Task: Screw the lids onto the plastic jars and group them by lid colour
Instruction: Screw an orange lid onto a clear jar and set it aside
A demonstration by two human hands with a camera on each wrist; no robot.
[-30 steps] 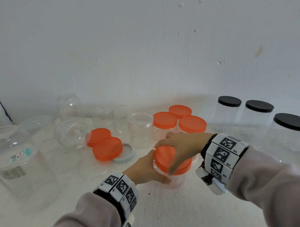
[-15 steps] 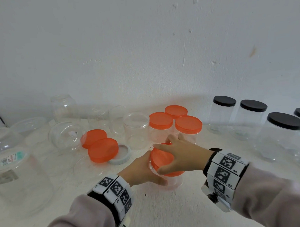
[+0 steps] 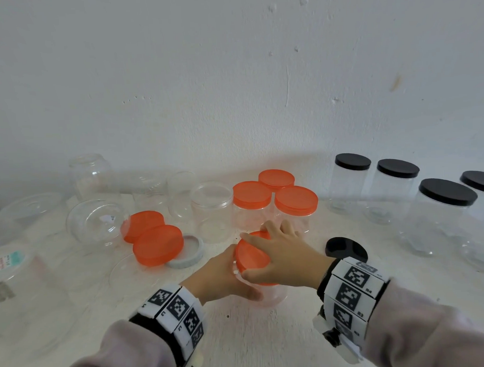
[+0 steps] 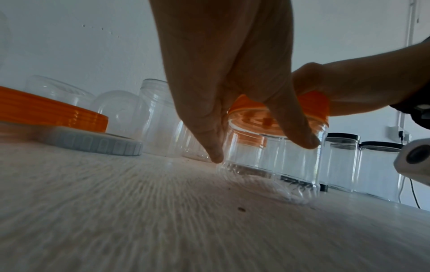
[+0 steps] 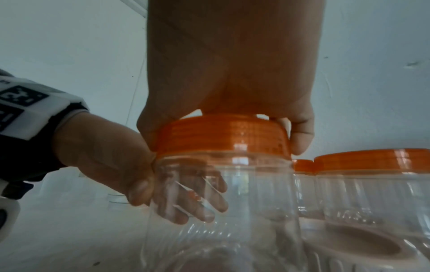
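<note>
The left hand (image 3: pixel 219 272) wraps around the wall of a clear plastic jar (image 5: pixel 223 206) that stands on the white table (image 3: pixel 241 342) in front of the person, thumb on the near side and fingers (image 5: pixel 200 198) curled round the far side, seen through the plastic in the right wrist view. The right hand (image 3: pixel 284 253) lies over the jar's orange lid (image 3: pixel 250 255), fingers and thumb clamped on its ribbed rim; the lid sits down on the jar's neck. Just behind stand three orange-lidded jars (image 3: pixel 274 204) in a tight cluster, and an open jar (image 3: pixel 212 211) beside them. To the left lie two loose orange lids (image 3: pixel 158 245), overlapping, the nearer one resting partly on a grey lid (image 3: pixel 192 256). Black-lidded jars (image 3: pixel 400 188) stand well apart to the right, and a loose black lid (image 3: pixel 344 248) lies near the right wrist.
</note>
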